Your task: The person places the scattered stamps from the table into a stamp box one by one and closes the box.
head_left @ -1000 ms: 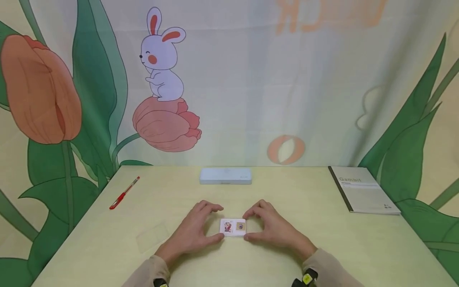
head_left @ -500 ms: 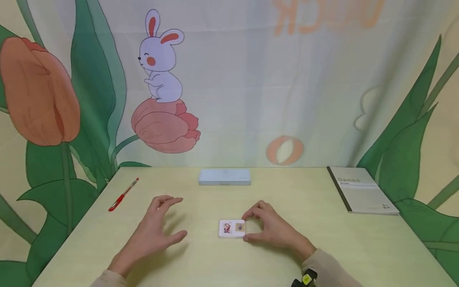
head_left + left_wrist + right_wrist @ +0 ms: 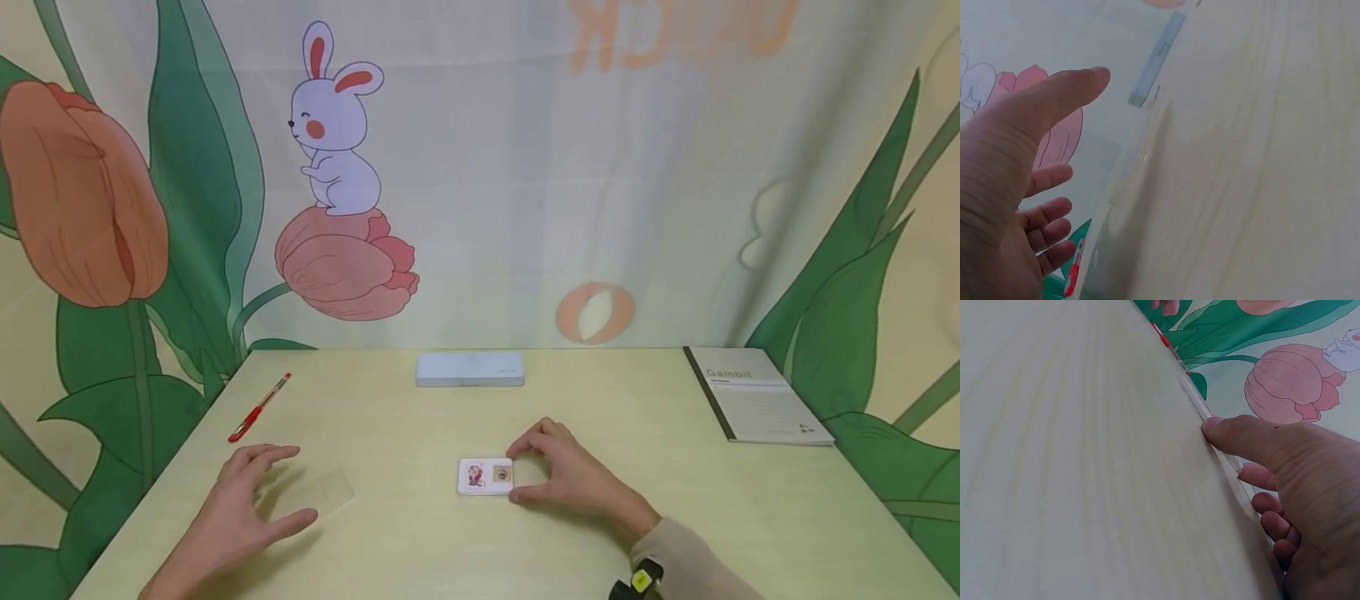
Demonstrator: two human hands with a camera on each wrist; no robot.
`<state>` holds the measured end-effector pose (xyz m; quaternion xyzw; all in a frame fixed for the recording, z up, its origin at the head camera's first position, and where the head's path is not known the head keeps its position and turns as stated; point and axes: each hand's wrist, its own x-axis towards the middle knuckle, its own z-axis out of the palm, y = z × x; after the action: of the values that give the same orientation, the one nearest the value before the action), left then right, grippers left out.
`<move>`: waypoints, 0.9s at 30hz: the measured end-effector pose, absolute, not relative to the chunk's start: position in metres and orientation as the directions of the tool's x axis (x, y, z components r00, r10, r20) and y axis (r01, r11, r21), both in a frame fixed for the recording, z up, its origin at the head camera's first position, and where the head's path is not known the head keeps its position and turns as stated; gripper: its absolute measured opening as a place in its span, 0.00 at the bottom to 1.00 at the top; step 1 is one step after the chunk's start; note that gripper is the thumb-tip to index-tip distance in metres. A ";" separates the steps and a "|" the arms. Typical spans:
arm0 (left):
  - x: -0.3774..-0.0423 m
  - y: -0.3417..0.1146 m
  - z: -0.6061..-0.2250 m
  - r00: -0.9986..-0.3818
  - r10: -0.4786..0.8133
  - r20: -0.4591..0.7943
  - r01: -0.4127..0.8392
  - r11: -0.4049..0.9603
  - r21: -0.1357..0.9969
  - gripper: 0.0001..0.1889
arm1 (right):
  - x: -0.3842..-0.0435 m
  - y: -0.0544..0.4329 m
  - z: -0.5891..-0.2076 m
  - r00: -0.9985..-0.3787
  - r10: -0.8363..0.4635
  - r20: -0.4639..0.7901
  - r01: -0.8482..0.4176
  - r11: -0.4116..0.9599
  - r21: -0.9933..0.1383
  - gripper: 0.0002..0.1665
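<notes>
right hand (image 3: 573, 479), one: thumb and forefinger pinching the right-hand end of a small, flat, rectangular white case (image 3: 487, 477); remaining fingers bent behind the forefinger.

white case: lying flat on the table, directly before the person; two small pictures set side by side in its face, the left multicoloured, the right brownish yellow.

left hand (image 3: 243, 508), one: released, holding nothing; thumb spread well away from loosely bent fingers, beside a thin transparent rectangular sheet (image 3: 337, 490) that lies left of the case, well apart from it.

beige sleeve (image 3: 686, 557), at the right wrist, with a black and yellow wrist device (image 3: 643, 579).

table (image 3: 420, 554), pale yellow, faintly grained. on it: a slim pen with red cap (image 3: 259, 407), slanting, far left; an oblong pale blue box (image 3: 470, 370), far edge, middle; a grey-white notebook with black spine (image 3: 757, 396), far right, lettered "gambit".

cloth backdrop (image 3: 480, 208), pale, printed with a white rabbit (image 3: 341, 179) and large orange-pink tulips (image 3: 82, 200).
</notes>
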<state>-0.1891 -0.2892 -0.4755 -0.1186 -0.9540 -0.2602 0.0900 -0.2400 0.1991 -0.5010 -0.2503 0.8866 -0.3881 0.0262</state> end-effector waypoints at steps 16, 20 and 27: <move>-0.196 -0.302 -0.497 -0.974 0.190 0.126 0.227 0.860 0.456 0.45 | -0.240 0.197 -0.499 -0.875 -0.462 0.145 -0.423 0.582 -0.694 0.29; -0.195 -0.302 -0.496 -0.973 0.193 0.124 0.229 0.855 0.466 0.39 | -0.239 0.197 -0.498 -0.876 -0.461 0.144 -0.419 0.578 -0.700 0.29; -0.194 -0.300 -0.495 -0.978 0.175 0.116 0.209 0.862 0.463 0.35 | -0.239 0.198 -0.498 -0.877 -0.459 0.139 -0.415 0.580 -0.701 0.29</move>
<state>-0.1945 -0.3002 -0.4955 -0.0997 -0.9641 -0.2435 0.0351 -0.2387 0.1977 -0.4984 -0.2460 0.8884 -0.3866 0.0286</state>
